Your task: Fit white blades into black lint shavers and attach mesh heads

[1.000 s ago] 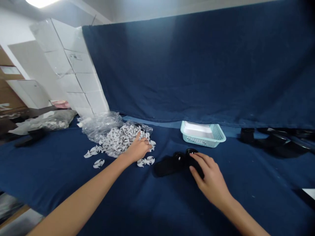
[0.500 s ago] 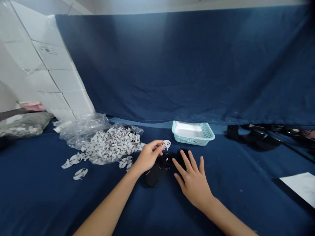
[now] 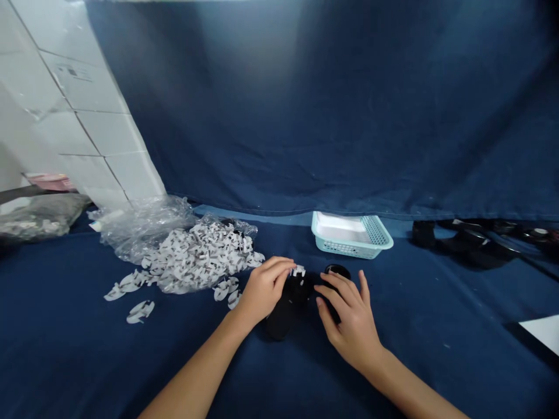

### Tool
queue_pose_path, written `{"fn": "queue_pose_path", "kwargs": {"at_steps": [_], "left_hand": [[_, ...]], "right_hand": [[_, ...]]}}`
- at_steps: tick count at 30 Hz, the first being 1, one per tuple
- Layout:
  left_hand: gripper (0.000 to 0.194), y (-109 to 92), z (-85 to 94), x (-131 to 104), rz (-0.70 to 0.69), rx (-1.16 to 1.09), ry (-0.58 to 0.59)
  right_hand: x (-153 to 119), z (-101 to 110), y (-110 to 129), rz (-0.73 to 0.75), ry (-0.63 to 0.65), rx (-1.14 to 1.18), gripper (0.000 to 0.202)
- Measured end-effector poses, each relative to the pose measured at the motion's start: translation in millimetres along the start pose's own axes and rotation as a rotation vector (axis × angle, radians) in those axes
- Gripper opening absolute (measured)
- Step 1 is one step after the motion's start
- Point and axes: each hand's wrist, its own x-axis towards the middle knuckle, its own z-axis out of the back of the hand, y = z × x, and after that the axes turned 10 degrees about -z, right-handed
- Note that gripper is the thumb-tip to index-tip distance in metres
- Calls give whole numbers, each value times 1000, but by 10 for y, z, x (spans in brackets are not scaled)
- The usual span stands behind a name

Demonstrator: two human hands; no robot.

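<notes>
Clip (image 3: 299,271): small, white, thin and pronged, plastic by its look; at the left hand's fingertips, over the far end of the left black part, though whether it touches that part I cannot tell.
Left hand (image 3: 264,290): pinching the clip, fingers bent together, back of the hand upward.
Right hand (image 3: 351,323): fingers spread and curved over the right black part; whether it grips I cannot tell.
Left black part (image 3: 279,321): matte, long, with a rounded near end.
Right black part (image 3: 338,270): glossy, rounded at its far edge, mostly hidden under the right hand.
Pile (image 3: 201,256): many curved white clips, heaped left of the left hand; a few lie loose at its near side.
Film (image 3: 144,224): clear, crinkled, shiny plastic, beside the pile on its far left.
Basket (image 3: 349,249): pale turquoise plastic, flared and perforated, far of the hands; white sheet (image 3: 340,224) inside.
Counter (image 3: 419,337): covered in smooth dark-blue cloth.
Curtain (image 3: 332,116): blue fabric, softly creased, across the far side.
Boxes (image 3: 111,131): white, flat-faced, stacked far left.
</notes>
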Motion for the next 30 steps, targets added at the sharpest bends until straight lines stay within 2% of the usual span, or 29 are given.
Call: {"fn": "queue_pose_path", "kwargs": {"at_steps": [3,9,22,30], "left_hand": [[25,14,-14,-14,-17,5,-16],[25,14,-28,-34,-48,53,-30],[28,68,-92,-39,-110,198,48],[31,44,-33,-25,-135,276,148]], "right_hand": [[-51,-4,75,2,25,-15,21],[-88,-22,137,43,189,-129,27],[-127,-48,76,9,302,-169,29],[-140,-53,68,20,307,-164,29]]}}
